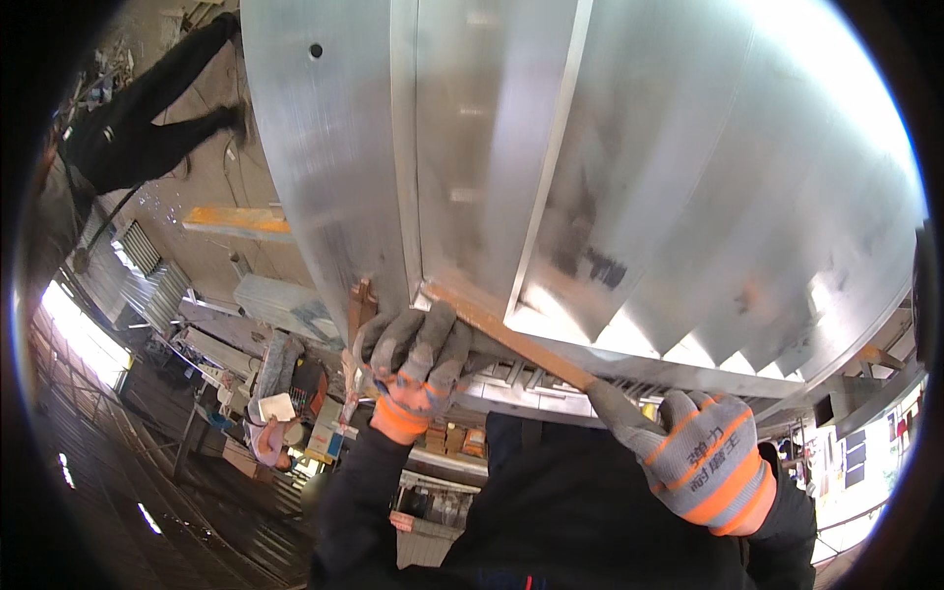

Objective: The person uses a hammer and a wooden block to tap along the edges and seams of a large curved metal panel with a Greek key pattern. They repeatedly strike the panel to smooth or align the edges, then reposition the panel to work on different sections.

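Observation:
A long, flat, rust-brown strip [526,354] lies slantwise against the near edge of a large shiny sheet-metal panel [639,197]. My right hand [693,452], in a grey glove with orange bands, is closed at the strip's near right end, with one finger stretched along it. My left hand [418,359], gloved alike, is curled at the panel's near left edge beside the strip's far end. What its fingers grip is hidden. A short brown metal piece [363,303] stands up just left of these fingers. Raised ribs [551,157] run away from me across the panel.
A person in dark clothes [128,138] stands at the far left; another person [270,438] is at the lower left. An orange-yellow beam [236,220] and a grey metal box section [285,300] lie left of the panel. Cables cross the floor.

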`<move>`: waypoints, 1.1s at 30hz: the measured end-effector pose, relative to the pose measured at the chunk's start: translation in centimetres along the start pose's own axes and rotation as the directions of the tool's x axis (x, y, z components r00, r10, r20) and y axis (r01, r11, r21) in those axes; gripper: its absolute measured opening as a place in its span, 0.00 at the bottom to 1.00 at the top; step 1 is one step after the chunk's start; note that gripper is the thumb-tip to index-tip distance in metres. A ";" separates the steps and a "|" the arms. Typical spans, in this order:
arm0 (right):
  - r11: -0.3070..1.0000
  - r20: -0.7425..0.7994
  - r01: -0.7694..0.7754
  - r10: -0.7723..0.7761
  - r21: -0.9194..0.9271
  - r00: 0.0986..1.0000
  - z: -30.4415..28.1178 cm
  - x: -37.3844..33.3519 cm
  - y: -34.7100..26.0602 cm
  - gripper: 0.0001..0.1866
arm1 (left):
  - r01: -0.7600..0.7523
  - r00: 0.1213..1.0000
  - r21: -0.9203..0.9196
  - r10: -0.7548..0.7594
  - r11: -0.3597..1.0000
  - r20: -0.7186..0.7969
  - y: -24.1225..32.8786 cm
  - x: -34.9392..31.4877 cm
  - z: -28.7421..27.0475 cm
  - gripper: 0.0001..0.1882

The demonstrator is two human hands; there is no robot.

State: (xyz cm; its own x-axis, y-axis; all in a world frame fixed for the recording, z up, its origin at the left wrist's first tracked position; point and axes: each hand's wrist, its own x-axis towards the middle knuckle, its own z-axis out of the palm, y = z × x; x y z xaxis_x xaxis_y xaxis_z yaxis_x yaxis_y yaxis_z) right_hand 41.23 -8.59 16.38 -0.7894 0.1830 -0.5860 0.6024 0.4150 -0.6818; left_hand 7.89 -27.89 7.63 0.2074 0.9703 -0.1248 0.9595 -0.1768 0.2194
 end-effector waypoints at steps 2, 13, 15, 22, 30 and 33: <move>1.000 0.003 -0.013 0.013 -0.021 1.000 0.1 0.1 0.2 0.43 | 0.013 0.992 -0.033 -0.008 0.999 0.129 0.0 -0.1 -0.1 0.27; 0.998 0.034 -0.022 0.020 0.051 0.999 0.3 -0.3 -0.6 0.45 | -0.029 0.999 0.004 0.029 1.000 0.033 -0.1 -0.4 0.5 0.26; 1.000 0.006 -0.012 0.012 0.025 1.000 0.4 -0.3 -0.5 0.45 | -0.030 0.998 0.017 0.030 0.999 0.048 0.0 -0.2 0.5 0.27; 0.999 0.038 -0.015 0.016 -0.044 0.999 1.1 -0.5 0.1 0.43 | 0.090 0.993 -0.067 -0.084 0.994 0.085 1.3 0.2 0.2 0.24; 1.000 0.062 0.002 -0.001 -0.023 0.998 0.4 -0.2 0.5 0.42 | -0.029 0.994 -0.001 0.029 1.000 0.106 0.4 -0.3 0.2 0.30; 0.999 0.106 0.022 -0.026 0.030 0.994 -0.1 0.1 0.3 0.42 | -0.011 0.998 -0.041 0.014 0.999 0.065 -0.1 -0.8 0.1 0.28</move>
State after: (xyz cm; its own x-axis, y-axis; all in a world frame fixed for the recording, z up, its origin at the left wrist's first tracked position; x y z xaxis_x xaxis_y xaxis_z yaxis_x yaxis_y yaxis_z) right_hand 41.34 -8.32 16.17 -0.7874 0.0765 -0.6117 0.5878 0.3923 -0.7075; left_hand 7.61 -28.66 7.61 0.2327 0.9549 -0.1843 0.9485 -0.1810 0.2600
